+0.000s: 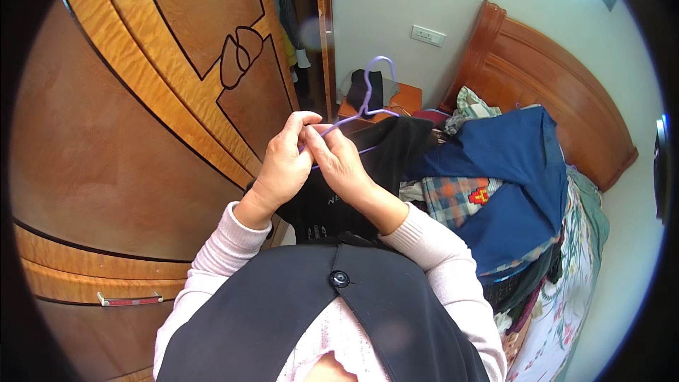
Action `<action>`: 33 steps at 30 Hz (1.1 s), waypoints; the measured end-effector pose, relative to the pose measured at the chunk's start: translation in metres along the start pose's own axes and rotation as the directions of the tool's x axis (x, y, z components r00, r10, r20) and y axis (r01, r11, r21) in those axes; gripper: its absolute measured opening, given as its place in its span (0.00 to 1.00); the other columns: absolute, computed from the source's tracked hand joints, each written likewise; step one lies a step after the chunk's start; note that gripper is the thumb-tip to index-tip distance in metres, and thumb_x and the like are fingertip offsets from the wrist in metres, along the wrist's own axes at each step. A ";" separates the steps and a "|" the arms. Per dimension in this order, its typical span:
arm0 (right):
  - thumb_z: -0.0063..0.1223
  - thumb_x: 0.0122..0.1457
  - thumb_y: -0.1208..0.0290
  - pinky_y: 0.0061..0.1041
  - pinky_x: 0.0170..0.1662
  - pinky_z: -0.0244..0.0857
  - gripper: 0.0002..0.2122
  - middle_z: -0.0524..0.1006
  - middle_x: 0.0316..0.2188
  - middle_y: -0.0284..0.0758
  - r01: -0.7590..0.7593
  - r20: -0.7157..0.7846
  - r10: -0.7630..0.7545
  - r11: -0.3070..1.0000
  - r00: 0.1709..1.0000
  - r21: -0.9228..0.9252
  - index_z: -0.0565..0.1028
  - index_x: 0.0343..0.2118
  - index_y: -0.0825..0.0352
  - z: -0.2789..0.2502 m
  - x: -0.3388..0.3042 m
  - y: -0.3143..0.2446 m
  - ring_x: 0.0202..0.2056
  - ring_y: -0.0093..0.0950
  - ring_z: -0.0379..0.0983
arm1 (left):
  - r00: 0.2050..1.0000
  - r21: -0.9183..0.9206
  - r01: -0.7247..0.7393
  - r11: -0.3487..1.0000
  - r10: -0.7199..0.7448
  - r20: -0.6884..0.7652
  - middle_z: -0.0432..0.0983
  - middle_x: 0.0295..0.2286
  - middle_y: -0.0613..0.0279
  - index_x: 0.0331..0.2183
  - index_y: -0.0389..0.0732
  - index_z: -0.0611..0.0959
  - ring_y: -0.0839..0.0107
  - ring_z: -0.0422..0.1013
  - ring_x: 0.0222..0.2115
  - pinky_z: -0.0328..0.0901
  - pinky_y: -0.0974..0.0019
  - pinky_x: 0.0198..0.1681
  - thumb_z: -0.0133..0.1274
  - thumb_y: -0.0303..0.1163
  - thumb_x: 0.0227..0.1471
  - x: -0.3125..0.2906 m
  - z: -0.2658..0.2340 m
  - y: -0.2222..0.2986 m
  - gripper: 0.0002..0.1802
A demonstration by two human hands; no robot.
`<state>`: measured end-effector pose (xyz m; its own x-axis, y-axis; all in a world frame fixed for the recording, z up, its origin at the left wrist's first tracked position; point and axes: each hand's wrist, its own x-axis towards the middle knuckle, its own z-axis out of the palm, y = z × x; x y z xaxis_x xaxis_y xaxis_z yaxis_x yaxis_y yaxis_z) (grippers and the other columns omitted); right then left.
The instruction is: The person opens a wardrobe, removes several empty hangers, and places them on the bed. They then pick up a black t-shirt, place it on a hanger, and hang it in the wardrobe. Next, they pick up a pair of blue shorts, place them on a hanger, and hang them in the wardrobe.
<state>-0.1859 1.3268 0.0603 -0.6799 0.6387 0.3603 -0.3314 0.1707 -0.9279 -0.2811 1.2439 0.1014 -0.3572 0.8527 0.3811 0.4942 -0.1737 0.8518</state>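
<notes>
Partway: black garment (400, 147) is covering right end of hanger (368, 92); left hand (285, 159), right hand (341, 161) fingers are gripping its bare left side.

Lilac purple is shown by the hanger (367, 92) in the grip, and plain black by the garment (397, 147) hung below it, which is marked with small pale print. To the right of the grip, solid navy is seen on a large cloth (498, 150); beneath it, a cloth (447, 197) is checked in orange, grey-green and white, with a red-and-yellow motif. Farther right, a white bedsheet (566, 315) is patterned with green leaves and pinkish flowers. Beyond, the headboard (559, 71) is coloured reddish brown. Left of the grip, the brown wardrobe (120, 155) is banded in rippled amber and outlined in black.
</notes>
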 end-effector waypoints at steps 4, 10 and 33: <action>0.42 0.67 0.68 0.24 0.39 0.68 0.11 0.78 0.31 0.38 -0.091 -0.039 0.099 0.983 0.994 0.160 0.71 0.39 0.74 -0.020 0.031 0.037 0.35 0.22 0.74 | 0.978 -0.179 0.198 0.964 -0.183 0.095 0.74 0.42 0.63 0.56 0.39 0.64 0.76 0.70 0.41 0.65 0.71 0.48 0.48 0.18 0.55 0.019 0.017 -0.016 0.26; 0.39 0.69 0.62 0.17 0.27 0.63 0.15 0.74 0.21 0.29 -0.259 -0.162 0.263 0.965 0.951 0.049 0.74 0.37 0.69 -0.064 0.077 0.023 0.22 0.18 0.69 | 0.985 -0.188 0.168 0.968 -0.156 0.080 0.75 0.40 0.59 0.54 0.38 0.69 0.71 0.72 0.41 0.67 0.67 0.47 0.51 0.24 0.55 0.059 -0.001 -0.035 0.24; 0.37 0.69 0.60 0.18 0.24 0.59 0.17 0.61 0.17 0.22 -0.519 0.469 0.604 0.796 0.645 -0.312 0.75 0.41 0.69 -0.155 0.207 0.036 0.19 0.15 0.57 | 0.914 0.978 -0.207 -0.026 0.351 0.203 0.73 0.44 0.54 0.40 0.35 0.80 0.55 0.63 0.54 0.52 0.49 0.62 0.56 0.28 0.45 0.312 -0.079 -0.142 0.17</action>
<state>-0.2376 1.5817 0.0864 -0.9451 0.1629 -0.2832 0.2929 0.0386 -0.9554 -0.5254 1.4957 0.1275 0.0076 0.8185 0.5745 0.8362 0.3098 -0.4525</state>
